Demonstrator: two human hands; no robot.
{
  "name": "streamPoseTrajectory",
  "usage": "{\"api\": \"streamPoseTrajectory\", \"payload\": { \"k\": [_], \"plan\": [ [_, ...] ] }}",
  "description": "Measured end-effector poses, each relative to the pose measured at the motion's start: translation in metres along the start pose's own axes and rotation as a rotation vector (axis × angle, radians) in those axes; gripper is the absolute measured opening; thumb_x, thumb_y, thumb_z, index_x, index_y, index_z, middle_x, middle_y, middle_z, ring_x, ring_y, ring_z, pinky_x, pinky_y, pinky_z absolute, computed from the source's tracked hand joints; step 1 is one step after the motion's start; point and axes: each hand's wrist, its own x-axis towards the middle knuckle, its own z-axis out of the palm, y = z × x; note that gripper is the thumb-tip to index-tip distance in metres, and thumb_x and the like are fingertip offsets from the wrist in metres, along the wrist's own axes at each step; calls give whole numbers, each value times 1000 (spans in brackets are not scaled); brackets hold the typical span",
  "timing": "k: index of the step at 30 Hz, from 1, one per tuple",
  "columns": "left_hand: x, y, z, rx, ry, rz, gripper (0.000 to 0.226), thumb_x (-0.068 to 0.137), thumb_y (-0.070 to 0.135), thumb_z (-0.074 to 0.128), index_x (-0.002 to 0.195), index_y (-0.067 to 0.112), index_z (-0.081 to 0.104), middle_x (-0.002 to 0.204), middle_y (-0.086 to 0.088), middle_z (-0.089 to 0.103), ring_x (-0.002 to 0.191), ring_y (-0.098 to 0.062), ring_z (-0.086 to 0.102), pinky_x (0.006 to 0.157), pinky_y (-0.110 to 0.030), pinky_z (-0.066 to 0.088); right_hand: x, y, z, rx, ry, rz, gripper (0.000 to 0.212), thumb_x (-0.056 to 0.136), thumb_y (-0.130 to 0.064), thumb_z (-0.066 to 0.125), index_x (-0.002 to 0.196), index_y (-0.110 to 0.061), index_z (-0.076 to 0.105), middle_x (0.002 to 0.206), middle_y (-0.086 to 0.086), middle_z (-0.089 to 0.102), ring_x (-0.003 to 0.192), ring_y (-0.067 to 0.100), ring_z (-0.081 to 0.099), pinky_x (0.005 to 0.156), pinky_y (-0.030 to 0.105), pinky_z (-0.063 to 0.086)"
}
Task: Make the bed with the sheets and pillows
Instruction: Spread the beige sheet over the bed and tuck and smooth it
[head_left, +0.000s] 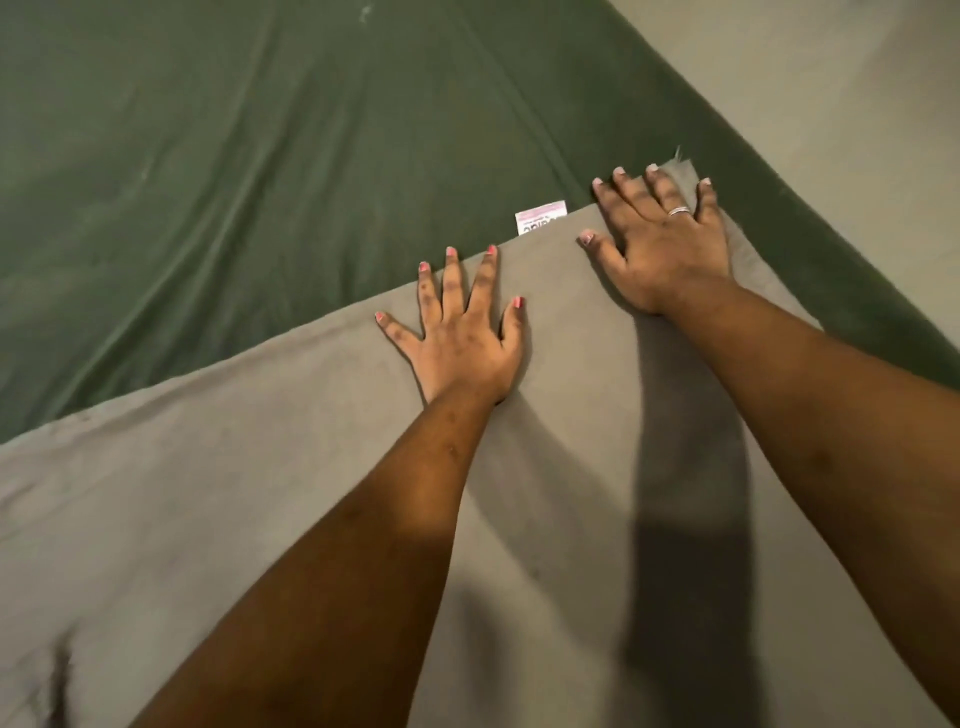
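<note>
- Head view: a grey sheet (260, 493) covers the near part of the bed. Its far edge runs slantwise across a green sheet (234, 156) that covers the rest.
- The left hand (457, 338) lies flat on the grey sheet near that edge, fingers spread, its grip holding nothing.
- The right hand (665, 244), wearing a ring (679, 211), presses flat on the grey sheet's far corner, grip likewise empty.
- A white label (540, 222) shows at the edge between the hands.

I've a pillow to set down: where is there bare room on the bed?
The green sheet beyond the grey sheet's far edge is bare, left of the white label. The grey sheet's near left is free too. Crowded: its far right corner, under left hand and right hand.
</note>
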Motion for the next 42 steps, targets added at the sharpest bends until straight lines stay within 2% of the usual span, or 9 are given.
{"api": "streamPoseTrajectory", "payload": {
  "k": [10,14,18,25,31,35,37,40,42],
  "plan": [
    [-1,-1,10,6,64,7,56,94,58,23,148,49,9,160,10,7,148,-17,-1,108,-68,-7,-5,-5,-9,-34,5,86,67,95,-62,13,153,-30,0,161,-3,-4,147,28,-11,111,63,-9],
    [3,-5,6,-25,-9,10,56,95,60,21,148,49,7,160,11,3,148,-15,-6,107,-68,-8,-97,-34,-6,78,98,149,68,94,-64,13,152,-33,-2,161,-3,-5,147,26,-11,109,61,-13],
    [3,-17,-22,-154,-220,121,51,99,55,22,149,46,13,161,10,-1,147,-13,-7,111,-60,-10,-198,-19,4,76,-25,214,64,91,-69,5,150,-44,-1,160,-11,0,148,19,-4,114,56,-9],
    [-153,-175,-50,-67,-217,207,55,98,56,19,151,41,10,161,5,5,148,-16,3,117,-45,5,-337,65,-8,89,-176,632,71,85,-76,0,147,-44,-10,161,-3,-4,147,30,-3,113,65,2],
    [-344,-376,-118,86,-436,-100,90,71,84,-12,147,35,-14,161,8,-1,148,-14,0,114,-49,18,-494,30,66,148,-499,884,114,61,-89,-20,153,-28,6,157,15,17,144,40,13,114,59,17],
    [-476,-490,-179,130,-511,-393,135,33,88,-35,151,31,-1,160,9,8,147,-14,12,113,-54,22,-545,-153,2,-71,-449,537,92,73,-78,-17,148,-40,21,160,3,13,146,31,10,113,61,15],
    [-524,-519,-216,102,-553,-450,122,46,88,-25,152,33,-3,161,7,4,148,-18,8,115,-52,16,-547,-258,-53,7,-381,440,68,89,-69,5,151,-40,8,161,-5,4,148,22,4,117,54,9],
    [-561,-535,-266,99,-543,-456,70,92,67,5,152,33,-9,161,3,-6,148,-23,-3,115,-52,15,-541,-380,-106,73,-304,262,61,96,-60,17,152,-37,2,161,-7,1,148,19,-1,116,54,1],
    [-580,-543,-298,63,-510,-456,64,98,56,16,152,32,-9,161,0,-7,148,-25,-5,114,-53,15,-552,-444,-134,126,-256,153,60,97,-58,19,152,-37,3,161,-8,1,148,19,-2,114,58,0]
  ]
}}
